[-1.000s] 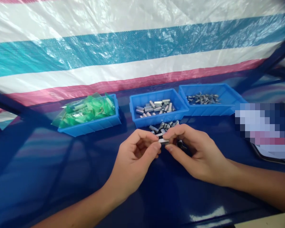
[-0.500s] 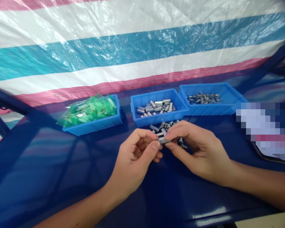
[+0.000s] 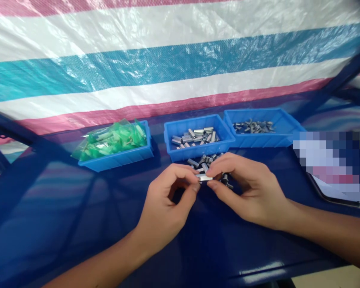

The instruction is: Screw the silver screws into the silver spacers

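A glossy plastic sheet [image 3: 180, 66] striped in white, blue and pink hangs behind a dark blue bench [image 3: 101, 240]. Three blue bins stand along the back of it: a right bin [image 3: 260, 140], a left bin [image 3: 119, 158] and a middle bin [image 3: 202, 151], the right and middle ones just beside each other. Near the right edge lies a flat, dark-rimmed object [image 3: 332, 172], its face blurred into blocks. The left hand [image 3: 167, 200] and right hand [image 3: 254, 190] meet in front of the middle bin, the fingers of each pinched on opposite ends of one metal piece. Green packets [image 3: 116, 140] overfill the left bin. Beyond the hands lies a loose pile of metal parts [image 3: 193, 163], partly hidden. Hexagonal pieces [image 3: 199, 131] fill the middle bin's floor; small screw-like parts [image 3: 252, 127] sit in the right bin. The held metal piece [image 3: 205, 177], short and silvery, lies roughly level above the bench.
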Motion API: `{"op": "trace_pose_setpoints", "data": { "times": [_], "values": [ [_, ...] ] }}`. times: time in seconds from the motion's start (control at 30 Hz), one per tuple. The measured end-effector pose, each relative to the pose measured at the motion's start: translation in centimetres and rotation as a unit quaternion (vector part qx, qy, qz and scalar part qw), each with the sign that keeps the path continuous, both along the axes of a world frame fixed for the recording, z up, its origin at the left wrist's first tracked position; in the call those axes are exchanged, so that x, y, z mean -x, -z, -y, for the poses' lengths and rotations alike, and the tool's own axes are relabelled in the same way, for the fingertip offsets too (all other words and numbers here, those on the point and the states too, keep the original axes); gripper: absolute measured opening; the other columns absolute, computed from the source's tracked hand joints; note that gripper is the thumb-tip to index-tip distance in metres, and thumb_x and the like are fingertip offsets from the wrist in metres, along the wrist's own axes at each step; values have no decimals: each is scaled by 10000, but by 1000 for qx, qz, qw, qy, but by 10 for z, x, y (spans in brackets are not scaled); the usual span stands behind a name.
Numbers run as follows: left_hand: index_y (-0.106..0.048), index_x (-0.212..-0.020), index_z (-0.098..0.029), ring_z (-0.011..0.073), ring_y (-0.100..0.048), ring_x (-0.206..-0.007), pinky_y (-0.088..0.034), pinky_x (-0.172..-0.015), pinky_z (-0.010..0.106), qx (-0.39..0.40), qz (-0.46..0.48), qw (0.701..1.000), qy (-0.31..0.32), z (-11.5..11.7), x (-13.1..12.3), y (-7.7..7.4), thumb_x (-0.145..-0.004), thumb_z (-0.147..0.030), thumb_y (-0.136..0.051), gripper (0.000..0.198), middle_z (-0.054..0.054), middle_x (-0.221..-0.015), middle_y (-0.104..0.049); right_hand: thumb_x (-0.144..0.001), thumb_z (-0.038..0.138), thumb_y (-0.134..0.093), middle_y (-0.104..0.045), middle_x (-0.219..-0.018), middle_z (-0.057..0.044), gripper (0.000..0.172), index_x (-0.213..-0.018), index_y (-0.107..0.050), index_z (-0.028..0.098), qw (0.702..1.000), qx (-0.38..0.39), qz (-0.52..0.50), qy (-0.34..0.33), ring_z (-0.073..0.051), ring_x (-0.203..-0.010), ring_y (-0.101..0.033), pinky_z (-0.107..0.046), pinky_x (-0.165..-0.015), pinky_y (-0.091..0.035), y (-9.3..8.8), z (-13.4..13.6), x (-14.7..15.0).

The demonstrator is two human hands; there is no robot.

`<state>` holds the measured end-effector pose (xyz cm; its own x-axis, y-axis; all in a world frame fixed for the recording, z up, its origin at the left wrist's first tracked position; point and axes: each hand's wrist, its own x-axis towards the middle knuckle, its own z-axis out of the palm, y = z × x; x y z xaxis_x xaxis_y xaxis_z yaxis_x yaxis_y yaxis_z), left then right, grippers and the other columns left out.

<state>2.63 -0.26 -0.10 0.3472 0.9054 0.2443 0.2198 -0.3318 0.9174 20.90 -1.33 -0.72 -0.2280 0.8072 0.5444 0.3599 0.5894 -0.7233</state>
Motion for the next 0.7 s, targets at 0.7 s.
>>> {"op": "trace_pose_setpoints", "data": {
  "times": [0.7],
  "values": [
    [-572,-1119,-206,181,-577,-914,-473,-805,319,-211,-321,919,90,-9,16,3,-889,-127,-417,289,90,-1121,-551,-817,300,-639,-582,-1124,-139,362,-1167,-590,224,941,-153,171,248,-301,-1067,-551,-501,-922,-454,0,-36,-24]
  ]
}}
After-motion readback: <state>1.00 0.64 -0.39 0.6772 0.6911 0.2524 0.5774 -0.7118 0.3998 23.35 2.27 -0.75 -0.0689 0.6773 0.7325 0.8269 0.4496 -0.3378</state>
